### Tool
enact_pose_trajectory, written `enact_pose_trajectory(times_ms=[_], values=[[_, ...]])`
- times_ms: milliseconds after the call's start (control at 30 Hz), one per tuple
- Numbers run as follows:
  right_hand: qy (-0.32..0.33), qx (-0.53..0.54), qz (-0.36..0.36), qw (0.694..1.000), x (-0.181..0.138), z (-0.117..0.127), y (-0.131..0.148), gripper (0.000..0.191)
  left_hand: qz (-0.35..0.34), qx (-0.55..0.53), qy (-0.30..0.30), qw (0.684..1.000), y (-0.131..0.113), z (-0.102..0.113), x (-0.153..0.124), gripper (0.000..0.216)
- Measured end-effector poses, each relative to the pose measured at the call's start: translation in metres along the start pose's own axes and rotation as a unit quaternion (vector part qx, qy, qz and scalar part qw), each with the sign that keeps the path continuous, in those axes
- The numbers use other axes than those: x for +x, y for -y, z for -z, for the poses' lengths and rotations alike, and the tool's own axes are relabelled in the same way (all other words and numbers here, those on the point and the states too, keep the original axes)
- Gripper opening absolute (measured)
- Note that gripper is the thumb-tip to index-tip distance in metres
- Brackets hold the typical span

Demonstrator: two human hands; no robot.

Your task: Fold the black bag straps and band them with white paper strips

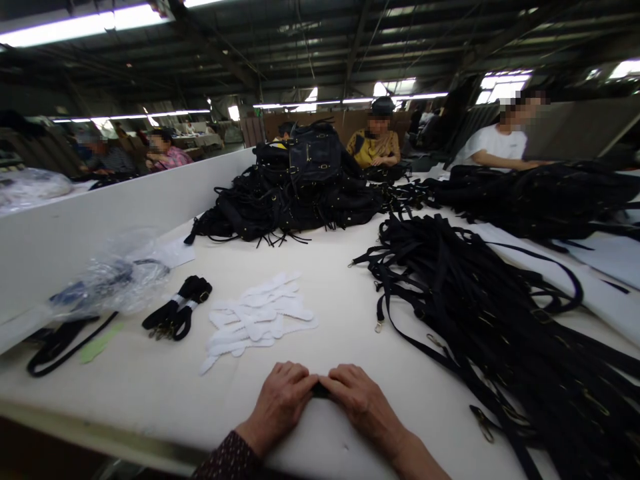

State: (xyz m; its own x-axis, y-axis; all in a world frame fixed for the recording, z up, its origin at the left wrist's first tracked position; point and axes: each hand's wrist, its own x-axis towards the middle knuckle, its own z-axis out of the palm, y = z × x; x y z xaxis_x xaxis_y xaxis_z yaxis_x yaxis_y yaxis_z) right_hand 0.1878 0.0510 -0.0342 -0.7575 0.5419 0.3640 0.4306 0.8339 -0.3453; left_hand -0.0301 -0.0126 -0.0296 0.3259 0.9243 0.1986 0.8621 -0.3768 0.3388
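Observation:
My left hand [285, 400] and my right hand [357, 397] meet at the front of the table, thumbs nearly touching. Between them both sets of fingers close on a small black piece [320, 390], which looks like strap webbing; most of it is hidden under the fingers. Just beyond my left hand lies a loose pile of white paper bands [260, 317] with scalloped edges. Left of those rest bundled black straps [177, 308] with white bands around them and metal clips. A big heap of loose black straps [460, 300] with clips and buckles spreads to the right of my right hand.
Black bags [300, 180] are piled at the back, and more black goods [545, 197] lie at the back right. Clear plastic bags [115, 277] sit by the white partition [100, 240] on the left. A green scrap [100, 343] lies nearby. Other people work beyond the table.

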Motion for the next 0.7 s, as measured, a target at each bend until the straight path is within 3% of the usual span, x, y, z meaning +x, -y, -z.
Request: enact_pose_trajectory(times_ms=[167,300,467,700], values=[[-0.009,-0.006,0.012,1.0,0.005,-0.01,-0.01,0.044,0.013,0.015,-0.009,1.0,0.005,-0.002,0.008,0.04],[-0.021,0.021,-0.029,0.999,0.003,-0.014,-0.005,0.035,0.029,0.01,-0.009,0.999,0.003,-0.002,0.004,0.036],[-0.024,0.077,-0.034,0.996,0.009,-0.015,-0.008,0.017,0.028,0.003,0.027,0.999,0.001,0.006,0.006,0.026],[-0.006,0.07,-0.026,0.997,0.013,-0.008,-0.006,0.017,0.025,0.027,0.077,0.996,-0.003,0.024,0.013,0.01]])
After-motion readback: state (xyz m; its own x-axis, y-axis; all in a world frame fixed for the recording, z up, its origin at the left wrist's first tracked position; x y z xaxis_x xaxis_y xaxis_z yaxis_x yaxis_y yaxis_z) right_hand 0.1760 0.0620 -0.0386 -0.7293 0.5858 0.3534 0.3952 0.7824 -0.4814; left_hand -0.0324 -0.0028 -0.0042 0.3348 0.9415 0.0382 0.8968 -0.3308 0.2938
